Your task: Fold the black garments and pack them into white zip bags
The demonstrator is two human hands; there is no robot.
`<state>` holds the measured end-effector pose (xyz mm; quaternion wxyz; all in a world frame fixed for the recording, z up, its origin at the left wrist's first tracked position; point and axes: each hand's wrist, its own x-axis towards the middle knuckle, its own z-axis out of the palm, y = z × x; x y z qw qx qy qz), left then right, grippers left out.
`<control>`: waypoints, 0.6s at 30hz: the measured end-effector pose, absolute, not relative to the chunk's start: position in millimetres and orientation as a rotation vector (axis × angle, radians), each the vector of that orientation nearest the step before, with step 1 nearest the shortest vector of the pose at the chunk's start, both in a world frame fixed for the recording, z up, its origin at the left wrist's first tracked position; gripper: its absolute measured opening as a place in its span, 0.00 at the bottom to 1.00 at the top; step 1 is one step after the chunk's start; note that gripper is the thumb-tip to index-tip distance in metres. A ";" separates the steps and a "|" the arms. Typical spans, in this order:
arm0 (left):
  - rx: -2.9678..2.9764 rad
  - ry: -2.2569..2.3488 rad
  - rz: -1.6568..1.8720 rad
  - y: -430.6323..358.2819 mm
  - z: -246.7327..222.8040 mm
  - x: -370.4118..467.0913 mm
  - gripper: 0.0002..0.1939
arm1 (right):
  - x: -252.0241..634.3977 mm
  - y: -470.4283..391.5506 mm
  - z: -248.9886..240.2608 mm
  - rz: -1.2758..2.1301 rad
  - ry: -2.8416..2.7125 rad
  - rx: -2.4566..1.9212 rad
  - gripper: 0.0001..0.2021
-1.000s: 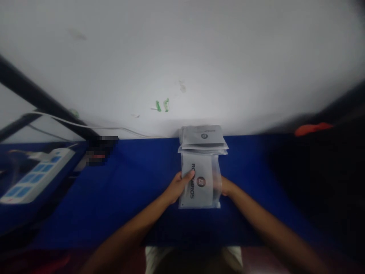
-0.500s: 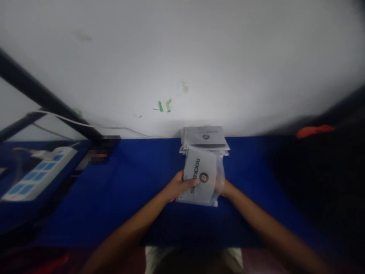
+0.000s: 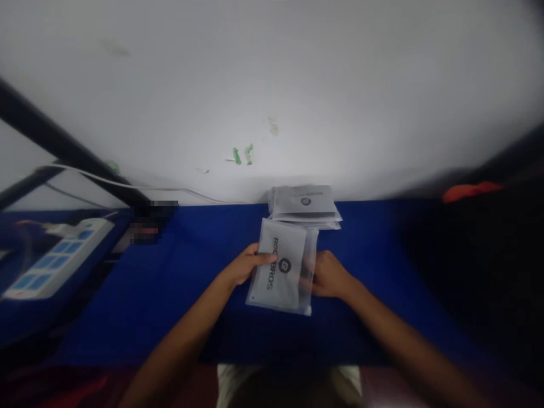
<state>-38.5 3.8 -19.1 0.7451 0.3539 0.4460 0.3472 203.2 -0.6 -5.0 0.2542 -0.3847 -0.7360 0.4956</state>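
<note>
A frosted plastic zip bag (image 3: 293, 294) with a grey-white ROCKBROS-printed insert is held up over the blue table, tilted slightly. My left hand (image 3: 246, 265) grips its left edge, thumb lying across the printed front and the other fingers hidden behind. At the right edge, my right hand (image 3: 329, 275) is curled against the bag's clear margin. Its fingertips show dimly through the film; whether they are inside or behind it I cannot tell. Just beyond, similar bags (image 3: 304, 203) lie in a stack against the wall.
Blue cloth or sheet (image 3: 204, 238) covers the table, which meets a white wall (image 3: 272, 73). To the left are a white power strip (image 3: 59, 258) with blue sockets, a pale cable (image 3: 165, 188) and a dark frame bar (image 3: 38, 122). Something red-orange (image 3: 471, 191) sits at right.
The held bag has shifted left with my left hand. My right hand has come out from behind the bag to its right edge, so more of it shows.
</note>
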 end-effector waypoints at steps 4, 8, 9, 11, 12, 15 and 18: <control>0.656 1.061 0.774 6.3 -7.2 -55.7 0.18 | 200.6 -14.9 -10.7 0.644 -2.394 -0.799 0.10; 0.652 1.035 0.716 6.1 -1.0 -66.1 0.23 | 188.4 -35.3 -10.0 0.100 -2.334 -0.417 0.14; 0.657 1.014 0.687 5.9 -1.1 -66.3 0.25 | 184.6 -39.3 -8.0 -0.022 -2.273 -0.330 0.14; 0.661 0.982 0.632 5.3 -3.4 -63.8 0.29 | 177.9 -45.1 -2.2 -0.171 -2.199 -0.236 0.10; 0.661 0.975 0.609 5.1 -5.2 -61.3 0.30 | 175.5 -46.7 1.1 -0.196 -2.204 -0.217 0.09; 0.662 0.966 0.568 5.5 -11.2 -51.5 0.30 | 173.1 -47.4 9.0 -0.189 -2.239 -0.218 0.07; 0.687 0.992 0.545 7.6 -14.1 -44.6 0.29 | 175.8 -44.4 10.7 -0.128 -2.220 -0.261 0.05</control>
